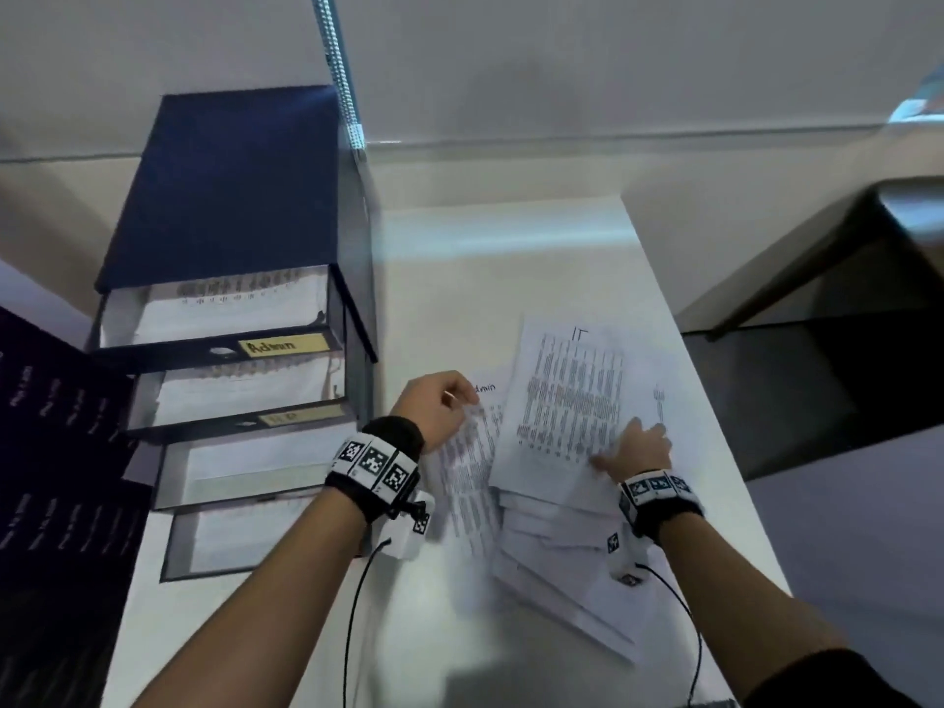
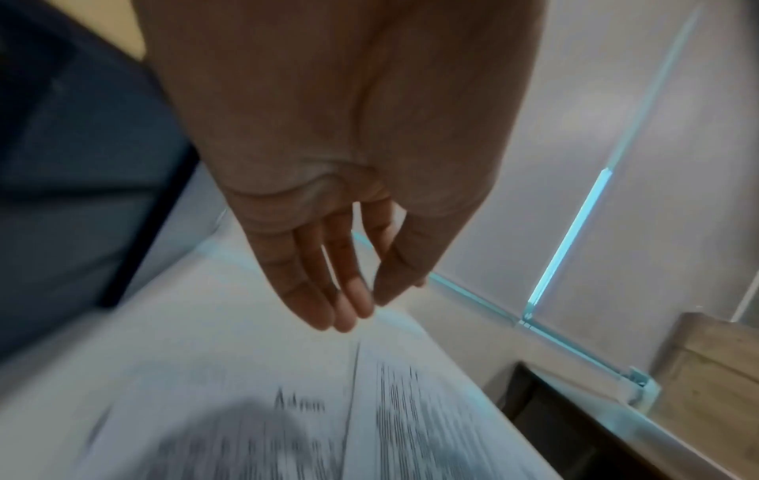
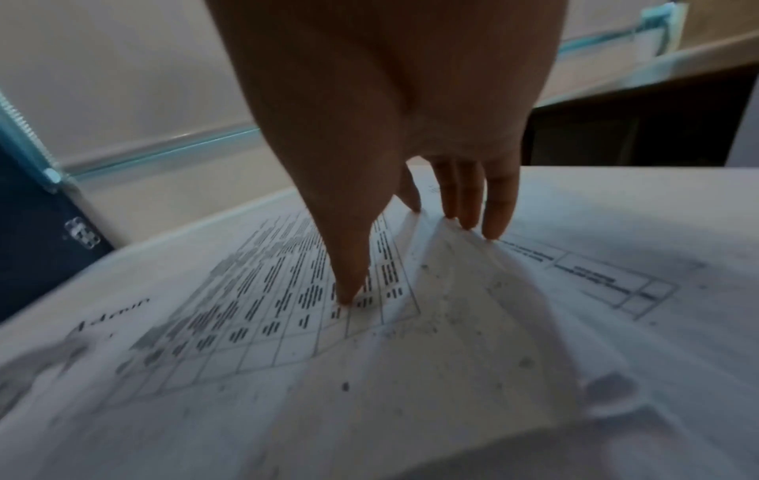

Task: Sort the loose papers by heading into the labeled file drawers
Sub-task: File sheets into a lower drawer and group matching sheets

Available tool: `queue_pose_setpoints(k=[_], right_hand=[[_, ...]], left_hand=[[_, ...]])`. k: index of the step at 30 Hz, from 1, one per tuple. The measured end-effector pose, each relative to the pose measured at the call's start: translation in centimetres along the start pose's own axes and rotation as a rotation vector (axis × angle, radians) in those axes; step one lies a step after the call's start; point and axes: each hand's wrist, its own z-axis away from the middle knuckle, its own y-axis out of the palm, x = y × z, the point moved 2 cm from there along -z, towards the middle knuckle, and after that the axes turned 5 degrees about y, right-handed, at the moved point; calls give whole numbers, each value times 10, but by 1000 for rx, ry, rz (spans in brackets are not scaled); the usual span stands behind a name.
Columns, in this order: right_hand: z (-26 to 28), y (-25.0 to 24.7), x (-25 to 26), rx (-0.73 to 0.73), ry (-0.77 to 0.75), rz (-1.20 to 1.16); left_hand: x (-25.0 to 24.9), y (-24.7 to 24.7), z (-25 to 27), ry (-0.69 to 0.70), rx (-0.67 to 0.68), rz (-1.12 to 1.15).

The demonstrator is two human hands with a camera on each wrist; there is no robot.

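Observation:
A dark blue drawer unit point(image 1: 230, 196) stands at the left of the white table point(image 1: 459, 247), its drawers pulled out in steps. The top drawer bears a label reading Admin point(image 1: 283, 345). My left hand point(image 1: 459, 398) pinches the top edge of a blurred sheet headed Admin point(image 1: 475, 452); thumb and fingertips meet over it in the left wrist view point(image 2: 371, 307). My right hand point(image 1: 631, 442) rests on a sheet headed IT point(image 1: 567, 401), with the thumb pressing the printed grid point(image 3: 287, 292) and straight fingers point(image 3: 472, 221) against a raised fold. A loose paper pile point(image 1: 562, 564) lies beneath.
The table's right edge point(image 1: 715, 426) runs close beside the papers, with a dark lower desk point(image 1: 817, 298) beyond it. A dark panel with pale lettering point(image 1: 51, 452) stands left of the drawers. A metal conduit point(image 1: 339, 69) runs up the wall behind.

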Motion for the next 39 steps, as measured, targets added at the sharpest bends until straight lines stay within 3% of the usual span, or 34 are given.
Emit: queue_pose_setpoints(k=[6, 8, 12, 17, 19, 22, 25, 29, 31, 36, 39], right_hand=[[-12, 0, 4, 16, -247, -107], [0, 3, 4, -86, -404, -92], [18, 16, 2, -105, -587, 13], [3, 8, -11, -49, -454, -270], [-10, 1, -15, -39, -373, -372], [-18, 1, -18, -31, -375, -348], [-11, 13, -20, 42, -394, -310], [-3, 22, -19, 46, -369, -364], [-1, 22, -17, 62, -357, -382], [5, 20, -19, 165, -388, -486], [15, 24, -23, 83, -454, -447]], left_hand=[[43, 93, -49, -422, -41, 154], [50, 110, -54, -452, -94, 131], [50, 117, -57, -441, -284, 62], [60, 99, -46, -431, -285, 121], [66, 93, -37, -454, -220, 198], [77, 94, -21, -531, -71, 382], [82, 99, -12, -441, 20, 261], [69, 105, -11, -384, -306, 119], [68, 108, -11, -334, -375, 49], [63, 113, -7, -192, -358, -139], [61, 112, -3, -199, -359, -134]])
